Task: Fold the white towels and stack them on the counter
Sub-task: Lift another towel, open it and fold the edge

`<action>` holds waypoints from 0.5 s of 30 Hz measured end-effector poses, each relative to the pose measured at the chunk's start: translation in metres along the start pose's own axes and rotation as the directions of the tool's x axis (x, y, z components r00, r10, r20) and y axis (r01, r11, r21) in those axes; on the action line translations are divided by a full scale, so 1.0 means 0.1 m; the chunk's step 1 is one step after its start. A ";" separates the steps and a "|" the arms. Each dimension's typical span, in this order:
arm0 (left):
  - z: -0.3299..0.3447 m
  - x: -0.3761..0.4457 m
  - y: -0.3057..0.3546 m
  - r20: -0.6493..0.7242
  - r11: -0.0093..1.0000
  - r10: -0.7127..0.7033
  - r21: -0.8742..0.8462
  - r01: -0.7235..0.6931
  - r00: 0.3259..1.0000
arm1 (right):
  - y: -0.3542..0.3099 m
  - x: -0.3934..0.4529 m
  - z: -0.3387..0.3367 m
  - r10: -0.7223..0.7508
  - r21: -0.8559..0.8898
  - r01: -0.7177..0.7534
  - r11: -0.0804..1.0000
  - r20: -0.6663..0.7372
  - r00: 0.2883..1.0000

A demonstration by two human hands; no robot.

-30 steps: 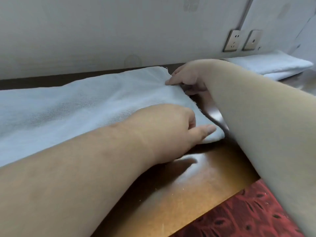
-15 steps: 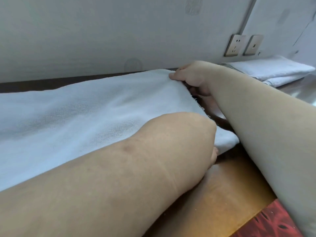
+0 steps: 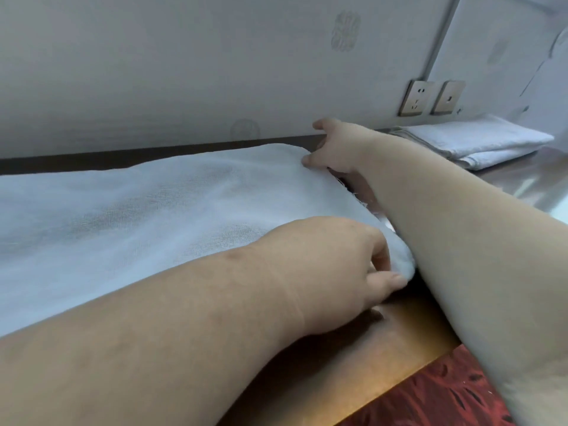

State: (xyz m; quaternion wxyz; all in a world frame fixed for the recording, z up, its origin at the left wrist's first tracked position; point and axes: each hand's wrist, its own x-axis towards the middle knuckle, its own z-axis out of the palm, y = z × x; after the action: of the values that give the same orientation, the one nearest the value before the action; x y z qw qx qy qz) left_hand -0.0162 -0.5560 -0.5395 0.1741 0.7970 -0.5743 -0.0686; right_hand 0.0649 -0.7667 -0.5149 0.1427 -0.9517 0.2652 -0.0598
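Observation:
A long white towel (image 3: 138, 216) lies spread over the wooden counter (image 3: 396, 342), running off the left edge of the view. My left hand (image 3: 341, 272) pinches the towel's near right corner between thumb and fingers. My right hand (image 3: 335, 149) grips the far right corner, which is raised slightly off the counter. The towel's right edge bows upward between my two hands. A stack of folded white towels (image 3: 473, 144) rests at the back right of the counter.
A pale wall (image 3: 215, 72) stands directly behind the counter, with two sockets (image 3: 430, 98) above the folded stack. A red patterned carpet (image 3: 430, 401) shows beyond the counter's near edge at the bottom right.
Both hands have closed on the towel's right corners and lifted that edge a little. The view has drawn closer and shifted slightly right.

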 end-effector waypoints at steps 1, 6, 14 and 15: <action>-0.04 0.01 -0.02 0.030 1.000 -0.015 0.002 0.015 0.999 | -0.01 -0.16 -0.12 -0.012 -0.017 0.012 1.000 0.014 1.000; -0.29 0.08 -0.13 0.099 0.986 -0.163 -0.023 0.166 0.982 | 0.22 -1.50 -0.24 -0.221 0.145 0.221 0.964 -0.017 0.975; -0.68 0.84 -0.56 -0.019 0.851 -0.448 0.296 0.433 0.894 | 0.42 -2.23 0.25 -0.368 0.188 0.381 0.905 -0.098 0.925; -0.66 0.96 -0.63 -0.054 0.836 -0.445 0.332 0.436 0.894 | 0.43 -2.22 0.25 -0.368 0.193 0.382 0.904 -0.108 0.924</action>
State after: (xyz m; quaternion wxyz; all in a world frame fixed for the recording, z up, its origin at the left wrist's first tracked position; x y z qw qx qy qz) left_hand 0.0925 -0.6154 -0.4921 0.0083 0.9245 -0.3808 -0.0182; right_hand -0.1402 -0.6802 -0.5602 0.2189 -0.9618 0.0742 -0.1466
